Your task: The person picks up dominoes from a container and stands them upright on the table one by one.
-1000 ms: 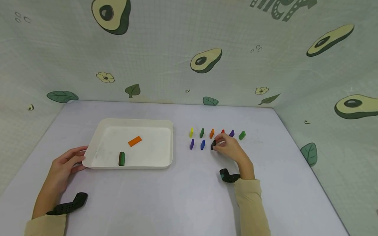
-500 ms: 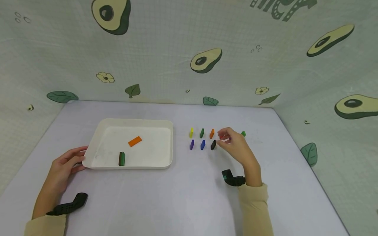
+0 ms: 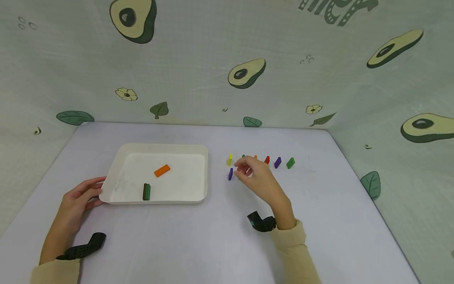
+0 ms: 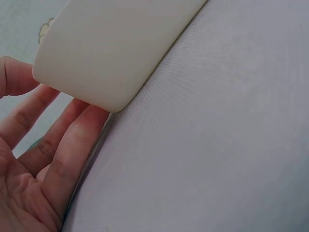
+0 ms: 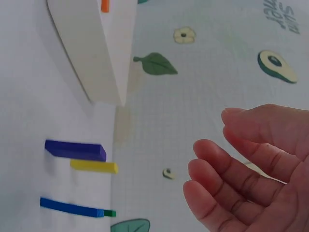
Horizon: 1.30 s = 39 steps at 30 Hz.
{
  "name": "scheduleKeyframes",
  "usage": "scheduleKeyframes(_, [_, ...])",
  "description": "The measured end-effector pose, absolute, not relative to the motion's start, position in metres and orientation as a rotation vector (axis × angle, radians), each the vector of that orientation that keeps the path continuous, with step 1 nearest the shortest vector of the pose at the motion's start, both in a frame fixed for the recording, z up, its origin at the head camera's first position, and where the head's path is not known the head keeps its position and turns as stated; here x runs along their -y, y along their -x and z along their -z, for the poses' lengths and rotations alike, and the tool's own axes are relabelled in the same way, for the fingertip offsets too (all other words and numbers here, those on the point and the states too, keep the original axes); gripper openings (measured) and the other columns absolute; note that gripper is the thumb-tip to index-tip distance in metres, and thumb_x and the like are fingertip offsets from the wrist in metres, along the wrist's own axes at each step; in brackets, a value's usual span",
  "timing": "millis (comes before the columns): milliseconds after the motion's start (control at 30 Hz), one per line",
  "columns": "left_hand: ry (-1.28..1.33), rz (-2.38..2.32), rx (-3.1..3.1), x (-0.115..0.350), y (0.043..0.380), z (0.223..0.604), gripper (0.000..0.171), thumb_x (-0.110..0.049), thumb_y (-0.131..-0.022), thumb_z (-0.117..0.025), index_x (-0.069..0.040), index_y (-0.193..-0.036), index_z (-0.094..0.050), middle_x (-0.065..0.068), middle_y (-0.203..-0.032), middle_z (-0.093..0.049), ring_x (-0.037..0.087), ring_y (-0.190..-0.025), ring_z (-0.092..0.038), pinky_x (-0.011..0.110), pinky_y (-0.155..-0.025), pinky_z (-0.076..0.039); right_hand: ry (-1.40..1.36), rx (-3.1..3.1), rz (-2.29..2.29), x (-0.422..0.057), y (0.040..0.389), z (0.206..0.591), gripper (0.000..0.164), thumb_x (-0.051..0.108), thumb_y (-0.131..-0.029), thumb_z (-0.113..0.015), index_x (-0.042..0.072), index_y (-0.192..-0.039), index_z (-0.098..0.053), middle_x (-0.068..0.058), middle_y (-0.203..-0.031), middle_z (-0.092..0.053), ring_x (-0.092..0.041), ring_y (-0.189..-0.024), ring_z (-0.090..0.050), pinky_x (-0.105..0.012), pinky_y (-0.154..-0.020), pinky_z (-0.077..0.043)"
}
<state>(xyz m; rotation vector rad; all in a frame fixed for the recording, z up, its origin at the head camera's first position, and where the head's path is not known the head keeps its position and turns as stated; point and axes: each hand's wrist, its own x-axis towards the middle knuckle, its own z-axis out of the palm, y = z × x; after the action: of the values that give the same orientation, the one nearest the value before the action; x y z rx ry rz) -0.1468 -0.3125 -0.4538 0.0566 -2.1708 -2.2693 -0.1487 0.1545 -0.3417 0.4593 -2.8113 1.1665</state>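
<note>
Beyond both hands, a pale grey-green backdrop (image 3: 198, 47) is seen, printed with four large avocados in the head view; in the right wrist view, its rotated grey letters can be read as "Sum" and "mer". Beneath both hands, a white counter (image 3: 177, 244) is spread. One white, shallow, rectangular tray (image 3: 181, 181) is set just right of the left hand (image 3: 72, 205), by whose thumb and fingers its near-left corner is gripped. The right hand (image 3: 259, 179) is held over the counter, fingers bent and apart from the thumb, nothing clasped. Eleven small rectangular blocks can be counted. Three are held in the tray: one orange block (image 3: 162, 170), and one green block (image 3: 148, 192) touching one dark reddish-brown block (image 3: 144, 192). Eight are stood on the counter: left of the right hand, one purple (image 3: 230, 174) and one yellow (image 3: 229, 159); beyond it, one green and one orange, partly covered; to its right, one red (image 3: 267, 160), another purple (image 3: 278, 162) and another green (image 3: 291, 163); one blue (image 5: 72, 207) is shown left of its fingertips in the right wrist view.
</note>
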Motion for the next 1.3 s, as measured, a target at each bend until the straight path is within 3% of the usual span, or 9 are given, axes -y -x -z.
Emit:
scheduleKeyframes(600, [-0.014,2.271,2.150,0.310,0.145,0.454,0.027,-0.009,-0.092,-0.057,-0.013,-0.118,-0.063,-0.017,-0.103,-0.065,0.001,-0.076,-0.063,0.016,-0.061,-0.054,-0.835,2.939,-1.322,-0.061,0.159,0.354,0.018,0.015,-0.089,-0.062,0.006,-0.104,-0.061,0.000,-0.092,-0.061,-0.010,-0.086,-0.054,-0.016,-0.073,-0.047])
scheduleKeyframes(1300, [-0.016,2.224,2.218,0.311,0.144,0.453,0.030,-0.012,-0.092,-0.057,-0.013,-0.122,-0.060,-0.018,-0.106,-0.063,0.000,-0.079,-0.063,0.015,-0.063,-0.054,-0.882,3.030,-1.309,0.009,0.166,0.373,0.024,0.014,-0.087,-0.063,0.006,-0.110,-0.060,0.003,-0.085,-0.059,-0.002,-0.075,-0.052,-0.009,-0.066,-0.043])
